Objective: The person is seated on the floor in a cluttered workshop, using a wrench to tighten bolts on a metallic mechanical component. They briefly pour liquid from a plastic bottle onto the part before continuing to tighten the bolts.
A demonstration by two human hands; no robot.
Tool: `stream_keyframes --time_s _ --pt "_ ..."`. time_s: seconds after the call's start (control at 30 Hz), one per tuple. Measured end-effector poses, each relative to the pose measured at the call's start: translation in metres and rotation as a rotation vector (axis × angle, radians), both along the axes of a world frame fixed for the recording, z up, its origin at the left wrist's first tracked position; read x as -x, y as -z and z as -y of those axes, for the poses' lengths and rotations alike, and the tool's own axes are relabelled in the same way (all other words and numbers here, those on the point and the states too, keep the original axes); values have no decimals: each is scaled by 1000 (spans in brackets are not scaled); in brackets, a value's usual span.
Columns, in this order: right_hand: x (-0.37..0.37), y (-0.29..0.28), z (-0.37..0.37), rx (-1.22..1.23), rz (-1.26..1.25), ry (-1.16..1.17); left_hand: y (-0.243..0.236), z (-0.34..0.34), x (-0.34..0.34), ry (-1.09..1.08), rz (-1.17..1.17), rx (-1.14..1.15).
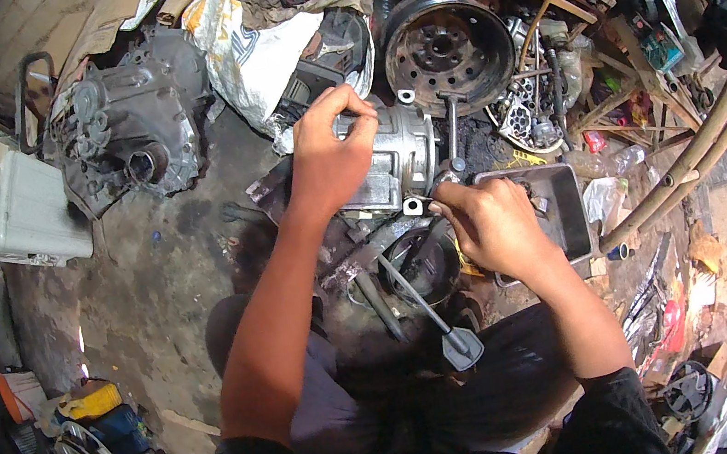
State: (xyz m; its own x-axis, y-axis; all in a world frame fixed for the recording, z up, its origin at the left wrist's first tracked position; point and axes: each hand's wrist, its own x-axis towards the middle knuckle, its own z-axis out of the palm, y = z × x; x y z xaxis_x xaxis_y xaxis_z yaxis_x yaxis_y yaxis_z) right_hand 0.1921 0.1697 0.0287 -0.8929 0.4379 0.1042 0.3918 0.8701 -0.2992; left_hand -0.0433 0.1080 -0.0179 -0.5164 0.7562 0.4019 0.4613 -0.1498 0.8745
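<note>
The left hand [328, 159] rests on top of a silver metal pump housing [400, 159] that sits on the dirty concrete floor [156, 275] in front of the person's knees. Its grip is curled, with the fingertips [356, 109] pinched together at the housing's upper left edge; whatever small part they pinch is too small to make out. The right hand [496, 229] is just below and to the right of the housing, closed in a loose fist beside one of its mounting lugs, and I cannot tell what it holds. A T-handle wrench [452, 126] stands against the housing's right side. A grey metal tray [562, 199] lies right behind the right hand. A long-handled tool [431, 310] with a flat end lies across the lap. Further back are a rusty wheel rim [447, 48], a large grey gearbox casing [135, 120] at the left, and a white plastic jerrycan [29, 211] beside it.
</note>
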Motion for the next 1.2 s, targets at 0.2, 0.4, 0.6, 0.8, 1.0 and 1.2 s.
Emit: stream_keyframes --time_s 0.2,0.4,0.6,0.8,1.0,1.2 --pt "12 4 9 -26 -182 103 -1 -2 2 60 49 -9" --pt "-4 2 1 -4 -282 79 -11 18 -10 -17 -44 51" --pt "-12 2 5 73 -432 71 9 39 -27 -46 -163 -173" --pt "-4 0 2 59 -494 109 11 32 -33 -228 -107 -79" --pt "-2 -12 13 74 -574 146 13 24 -23 -185 -116 -154" --pt "-7 -10 37 150 -692 303 11 24 -6 43 13 -72"
